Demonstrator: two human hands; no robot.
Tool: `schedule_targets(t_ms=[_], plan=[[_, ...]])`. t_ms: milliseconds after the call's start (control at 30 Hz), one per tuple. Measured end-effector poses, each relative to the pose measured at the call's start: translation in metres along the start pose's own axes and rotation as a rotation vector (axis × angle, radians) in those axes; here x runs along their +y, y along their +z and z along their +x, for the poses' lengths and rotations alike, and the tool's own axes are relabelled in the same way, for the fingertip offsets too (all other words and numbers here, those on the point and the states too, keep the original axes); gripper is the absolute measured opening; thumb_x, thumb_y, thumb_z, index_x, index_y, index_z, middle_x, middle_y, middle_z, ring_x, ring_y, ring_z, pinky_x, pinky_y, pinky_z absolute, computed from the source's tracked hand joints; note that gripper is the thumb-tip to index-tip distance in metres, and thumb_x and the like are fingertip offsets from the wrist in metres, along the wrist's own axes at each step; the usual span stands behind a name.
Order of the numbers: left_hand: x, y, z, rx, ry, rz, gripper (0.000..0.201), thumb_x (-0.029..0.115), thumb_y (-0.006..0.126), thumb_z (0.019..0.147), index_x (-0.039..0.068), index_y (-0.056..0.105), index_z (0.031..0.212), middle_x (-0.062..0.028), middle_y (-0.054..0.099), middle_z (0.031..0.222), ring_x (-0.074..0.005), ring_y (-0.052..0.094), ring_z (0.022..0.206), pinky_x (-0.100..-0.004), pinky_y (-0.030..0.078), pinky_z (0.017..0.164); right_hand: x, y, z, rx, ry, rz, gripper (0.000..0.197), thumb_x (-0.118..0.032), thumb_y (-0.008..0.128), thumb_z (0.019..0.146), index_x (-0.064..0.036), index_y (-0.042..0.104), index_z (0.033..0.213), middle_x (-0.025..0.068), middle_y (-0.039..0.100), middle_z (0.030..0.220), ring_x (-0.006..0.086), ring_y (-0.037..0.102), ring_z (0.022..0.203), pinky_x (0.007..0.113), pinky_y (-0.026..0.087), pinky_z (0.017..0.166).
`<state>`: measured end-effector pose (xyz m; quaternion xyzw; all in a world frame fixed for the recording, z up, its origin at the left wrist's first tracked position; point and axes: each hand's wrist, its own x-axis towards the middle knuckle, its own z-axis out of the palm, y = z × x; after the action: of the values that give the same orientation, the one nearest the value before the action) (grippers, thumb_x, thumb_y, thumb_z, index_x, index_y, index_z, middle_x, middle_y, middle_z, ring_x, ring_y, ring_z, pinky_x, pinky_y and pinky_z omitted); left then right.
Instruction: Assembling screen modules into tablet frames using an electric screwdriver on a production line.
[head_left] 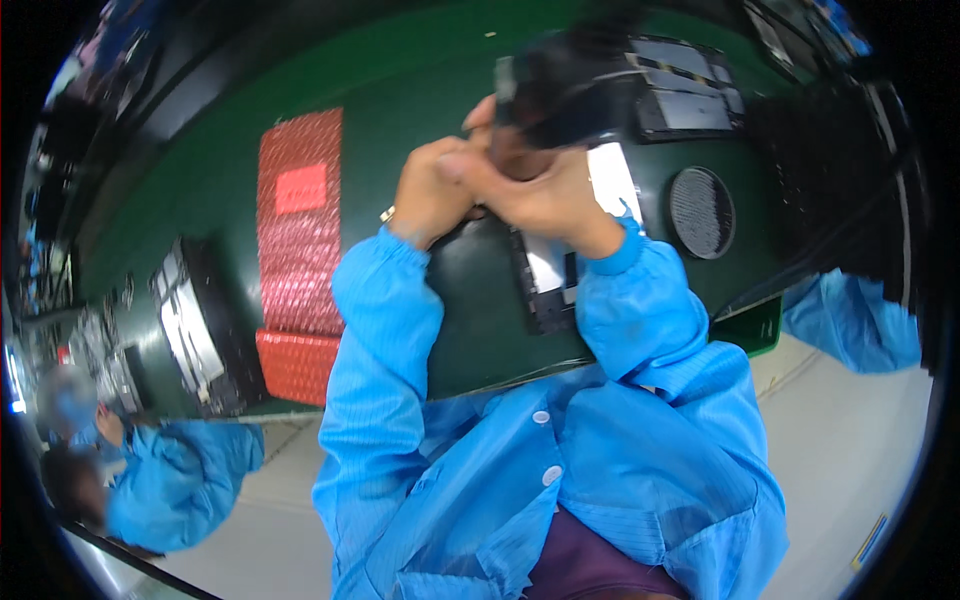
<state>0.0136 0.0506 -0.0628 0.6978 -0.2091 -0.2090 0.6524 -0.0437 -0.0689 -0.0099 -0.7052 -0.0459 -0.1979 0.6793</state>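
My left hand [432, 192] and my right hand [548, 205] come together over the green table, fingers curled and touching. A dark bit [476, 212] shows below the left fingers; what the hands grip I cannot make out. A blurred black object [570, 90] hangs above and partly hides the right fingers; its kind is unclear. Beneath the right wrist lies a flat black-framed panel [542, 312] with white and silvery parts, partly covered by my blue sleeve.
Red bubble wrap [300, 245] bears a red label. To its left stand black-framed panels [195, 330]. On the right are a round dish [702, 212] and another black-framed panel [690, 85]. A green bin [752, 330] is at the edge. Co-workers' blue sleeves [185, 485] show on both sides.
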Motion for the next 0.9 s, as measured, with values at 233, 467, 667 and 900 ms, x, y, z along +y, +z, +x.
schedule_targets(t_ms=[233,467,667,900], plan=[[0.025,0.012,-0.004,0.047,-0.039,0.036,0.010,-0.001,0.063,0.077,-0.002,0.059,0.086,-0.0057,0.062,0.080,-0.0121,0.060,0.068,-0.0239,0.049,0.058,-0.007,-0.019,0.007,0.059,-0.226,0.081,0.038,-0.013,0.077,0.067,0.0008,0.051,0.090,0.0120,0.063,0.071,0.0197,0.065,0.062,0.026,0.048,0.057],[0.041,0.052,-0.023,0.105,0.577,0.668,0.020,0.004,0.072,0.070,0.000,0.060,0.085,-0.0054,0.060,0.077,-0.0153,0.059,0.065,-0.0274,0.046,0.051,-0.058,-0.159,-0.011,0.376,-0.471,-0.108,0.032,-0.005,0.072,0.075,-0.0021,0.056,0.103,0.0038,0.060,0.060,0.0111,0.059,0.049,0.020,0.046,0.050],[0.046,0.178,-0.012,-0.325,0.981,0.956,0.028,0.027,0.068,0.072,0.004,0.065,0.089,-0.0087,0.057,0.096,-0.0248,0.049,0.101,-0.0386,0.038,0.087,-0.065,-0.192,-0.026,0.435,-0.407,-0.060,0.046,0.000,0.062,0.080,0.0068,0.041,0.120,0.0057,0.054,0.060,0.0141,0.054,0.049,0.029,0.048,0.051],[0.041,0.175,-0.022,-0.659,0.632,1.028,0.038,0.030,0.066,0.074,0.003,0.062,0.100,-0.0102,0.053,0.091,-0.0257,0.050,0.093,-0.0389,0.039,0.086,-0.036,-0.209,-0.042,0.433,-0.277,-0.087,0.031,-0.005,0.070,0.076,-0.0009,0.054,0.102,0.0045,0.060,0.061,0.0118,0.058,0.050,0.022,0.046,0.051]])
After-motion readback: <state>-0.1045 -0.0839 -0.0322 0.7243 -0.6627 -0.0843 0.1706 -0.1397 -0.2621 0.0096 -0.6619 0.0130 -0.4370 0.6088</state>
